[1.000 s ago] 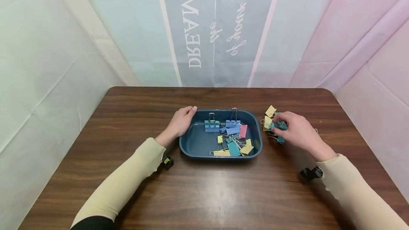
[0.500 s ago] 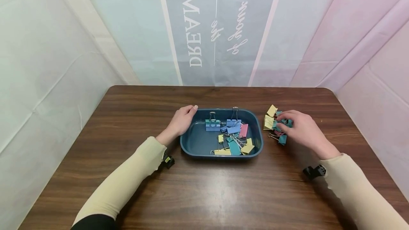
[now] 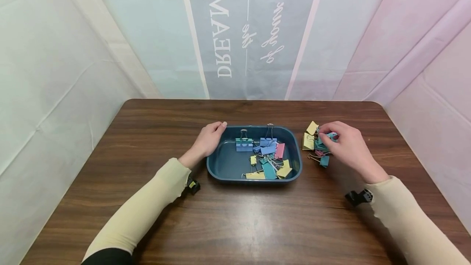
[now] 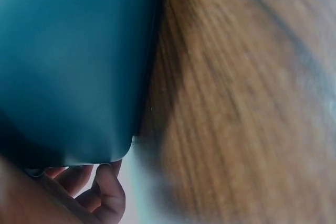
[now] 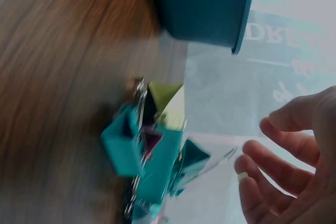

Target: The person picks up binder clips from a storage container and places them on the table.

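Note:
My left hand grips the left end of a dark blue tray, its thumb at the rim. In the left wrist view curled fingers show beyond the tray wall. Binder clips in blue, pink, yellow and teal lie inside the tray, such as a pink clip. My right hand hovers at a pile of binder clips on the table right of the tray. In the right wrist view its fingers are loosely bent near a raised wire handle, above teal clips, with nothing seen between them.
Yellow clips lie at the pile's left side, and a teal clip with its wire handles spread lies in front. The brown wooden table ends at a back edge before a printed fabric backdrop.
My right hand has shifted slightly up and away over the pile, uncovering more teal and dark red clips. The left hand and tray stay in place.

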Demonstrator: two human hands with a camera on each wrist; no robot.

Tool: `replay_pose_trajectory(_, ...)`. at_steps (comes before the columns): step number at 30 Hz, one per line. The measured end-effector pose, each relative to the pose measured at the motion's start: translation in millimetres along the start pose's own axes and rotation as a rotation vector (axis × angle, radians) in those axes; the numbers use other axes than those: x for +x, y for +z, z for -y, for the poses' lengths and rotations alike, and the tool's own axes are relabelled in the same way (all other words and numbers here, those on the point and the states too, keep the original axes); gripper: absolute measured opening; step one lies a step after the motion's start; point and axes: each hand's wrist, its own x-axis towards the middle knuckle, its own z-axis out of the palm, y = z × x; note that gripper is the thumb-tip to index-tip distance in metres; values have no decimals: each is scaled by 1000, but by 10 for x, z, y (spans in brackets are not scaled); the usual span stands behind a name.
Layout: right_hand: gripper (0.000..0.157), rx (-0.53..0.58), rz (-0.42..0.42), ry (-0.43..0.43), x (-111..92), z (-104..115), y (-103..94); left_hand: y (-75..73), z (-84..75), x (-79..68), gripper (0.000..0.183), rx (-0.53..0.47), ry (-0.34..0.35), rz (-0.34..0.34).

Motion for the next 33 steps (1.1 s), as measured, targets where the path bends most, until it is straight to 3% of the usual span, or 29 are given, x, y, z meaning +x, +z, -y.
replay_pose_trajectory(6, 10, 57, -31, -16, 106, 178, 103, 14, 19, 14, 49, 14, 8, -17)
replay_pose_trajectory(16, 27, 216, 190, 71, 317, 461, 570, 21, 24, 12, 50, 18, 10, -16)
replay_pose_trajectory(21, 30, 251, 226, 119, 378, 514, 770, 34, 13, 16, 48, 22, 16, -5)
replay_pose_trajectory(33, 33, 280, 301, 150, 489, 515, 857, 11, 9, 14, 46, 76, 19, -28)
